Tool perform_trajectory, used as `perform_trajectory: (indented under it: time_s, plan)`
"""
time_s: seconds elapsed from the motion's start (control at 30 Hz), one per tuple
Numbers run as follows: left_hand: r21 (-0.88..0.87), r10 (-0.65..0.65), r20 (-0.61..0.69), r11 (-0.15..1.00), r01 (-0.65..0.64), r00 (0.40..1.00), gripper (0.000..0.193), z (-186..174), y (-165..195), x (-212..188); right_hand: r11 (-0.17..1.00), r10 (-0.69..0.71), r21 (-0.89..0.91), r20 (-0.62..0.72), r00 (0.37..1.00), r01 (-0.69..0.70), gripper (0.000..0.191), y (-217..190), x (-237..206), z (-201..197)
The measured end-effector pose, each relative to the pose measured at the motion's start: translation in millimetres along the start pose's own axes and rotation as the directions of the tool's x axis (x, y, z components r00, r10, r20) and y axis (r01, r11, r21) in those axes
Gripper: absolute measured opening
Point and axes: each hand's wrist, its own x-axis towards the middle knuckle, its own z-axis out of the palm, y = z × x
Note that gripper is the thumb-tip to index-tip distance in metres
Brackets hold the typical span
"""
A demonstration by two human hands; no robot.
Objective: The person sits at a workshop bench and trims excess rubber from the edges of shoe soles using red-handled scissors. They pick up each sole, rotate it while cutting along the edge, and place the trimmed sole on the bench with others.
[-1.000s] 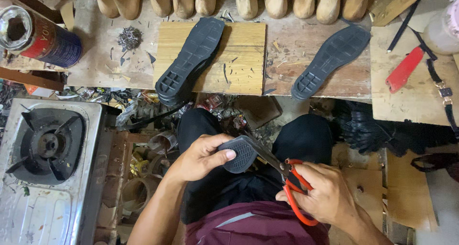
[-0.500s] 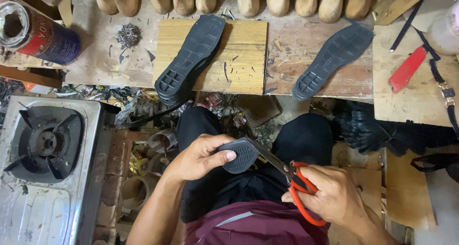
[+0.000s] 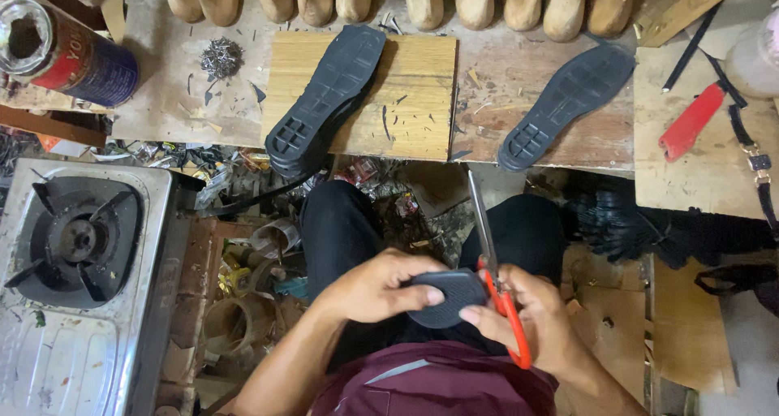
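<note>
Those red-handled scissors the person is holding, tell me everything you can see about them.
The scissors have long, narrow, grey metal blades and bright red loop handles that look like plastic. The right hand grips the handles above the person's lap, its fingers through the loops. The blades point up and away from the body, toward the workbench, and look closed or nearly so. Near the pivot the scissors lie against the edge of a small, dark, rounded rubber piece, which the left hand holds.

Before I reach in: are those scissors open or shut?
Shut: the scissors show one narrow blade line pointing away, in the right hand.
</note>
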Motion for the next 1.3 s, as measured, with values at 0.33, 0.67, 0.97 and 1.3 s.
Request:
perform_trajectory:
  time_s: [0.33,0.67,0.97,1.3]
  plan:
    - [-0.22,-0.08,0.159,0.969,0.114,0.984,0.043,9,-16,-22,0.958,0.08,0.286,-0.295,0.952,0.008,0.015,-7,16,8]
    - [-0.627,-0.019,-0.514,0.691,-0.36,0.858,0.057,20,-30,-3,0.994,-0.09,0.043,-0.194,0.977,0.1,0.029,-3,9,18]
    - [-0.46,0.045,-0.711,0.725,-0.513,0.702,0.045,1,-6,-8,0.918,-0.223,-0.362,-0.128,0.966,0.164,0.054,-14,4,7]
    - [-0.489,0.011,-0.675,0.743,-0.458,0.738,0.048,5,-13,-12,0.93,-0.205,-0.336,-0.129,0.97,0.152,0.056,-28,6,10]
